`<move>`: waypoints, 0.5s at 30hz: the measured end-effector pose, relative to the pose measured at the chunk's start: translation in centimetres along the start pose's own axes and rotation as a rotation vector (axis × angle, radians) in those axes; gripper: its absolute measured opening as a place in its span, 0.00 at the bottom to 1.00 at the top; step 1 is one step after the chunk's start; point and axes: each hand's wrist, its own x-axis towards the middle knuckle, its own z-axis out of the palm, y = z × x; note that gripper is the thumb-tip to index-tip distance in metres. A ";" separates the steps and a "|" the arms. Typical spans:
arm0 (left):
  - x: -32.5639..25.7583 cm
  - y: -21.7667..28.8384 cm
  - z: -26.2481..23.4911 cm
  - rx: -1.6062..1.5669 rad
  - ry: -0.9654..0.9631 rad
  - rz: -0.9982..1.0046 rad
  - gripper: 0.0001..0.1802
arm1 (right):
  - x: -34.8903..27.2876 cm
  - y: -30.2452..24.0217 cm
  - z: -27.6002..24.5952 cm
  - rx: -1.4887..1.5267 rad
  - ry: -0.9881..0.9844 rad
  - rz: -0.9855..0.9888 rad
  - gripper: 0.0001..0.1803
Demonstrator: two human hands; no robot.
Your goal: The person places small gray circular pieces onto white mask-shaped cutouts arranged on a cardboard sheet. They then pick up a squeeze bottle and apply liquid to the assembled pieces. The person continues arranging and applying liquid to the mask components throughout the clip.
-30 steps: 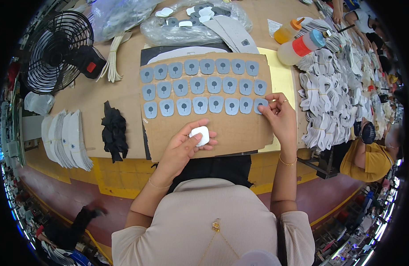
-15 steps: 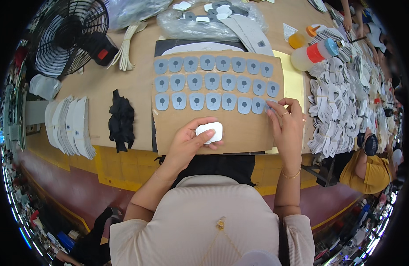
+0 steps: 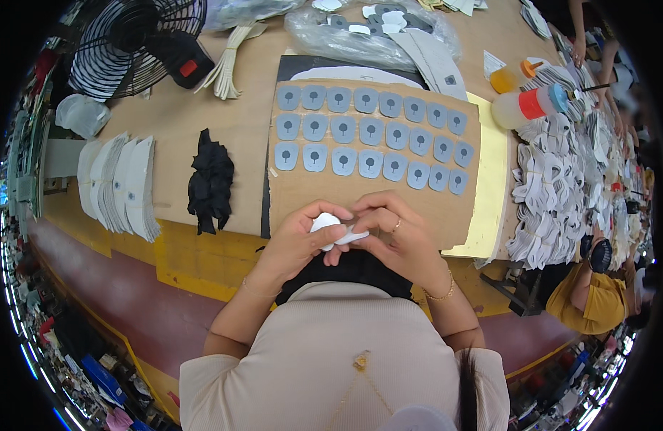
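Observation:
A small stack of white rounded patches (image 3: 324, 221) sits in my left hand (image 3: 292, 241), thumb on top and fingers beneath. My right hand (image 3: 403, 241) has come up against it, its fingers pinching a white patch (image 3: 356, 235) at the stack's right side. Both hands are over the near edge of a brown cardboard sheet (image 3: 432, 215). On that sheet, grey patches (image 3: 344, 161) with a dark tree-like mark lie in three rows, the last of the bottom row being a grey patch (image 3: 458, 182) at the right end.
Behind the sheet, a clear plastic bag (image 3: 310, 36) holds more patches. Left are a black cloth (image 3: 211, 183), stacked white pieces (image 3: 116, 187) and a fan (image 3: 134, 47). Bottles with a red band (image 3: 530, 105) and orange cap (image 3: 526, 70) stand right, near bundled pale pieces (image 3: 550, 194).
My right hand has left the bottom row's right end, where a grey patch lies, and come to the stack in my left hand. The view has shifted, moving the sheet rightward in it.

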 end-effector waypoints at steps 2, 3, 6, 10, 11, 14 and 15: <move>-0.7 0.0 -0.5 -0.015 0.056 0.028 0.12 | 0.1 0.0 0.4 0.132 -0.008 0.078 0.09; -1.1 0.1 -1.0 -0.022 0.090 0.045 0.11 | 0.2 0.0 0.6 0.173 -0.011 0.139 0.08; -2.1 1.3 -1.8 -0.064 0.201 0.129 0.15 | 1.0 0.2 1.4 0.143 -0.023 0.272 0.07; -3.6 3.3 -3.6 -0.125 0.314 0.295 0.21 | 3.0 0.4 3.8 0.082 -0.072 0.267 0.12; -3.8 3.6 -3.8 -0.115 0.342 0.337 0.21 | 3.5 0.4 4.2 0.060 -0.077 0.259 0.13; -4.7 3.8 -5.0 -0.068 0.383 0.394 0.21 | 5.2 -0.2 6.0 0.046 -0.099 0.391 0.12; -4.9 3.7 -5.3 -0.062 0.396 0.408 0.21 | 5.8 -0.3 6.5 0.038 -0.101 0.411 0.12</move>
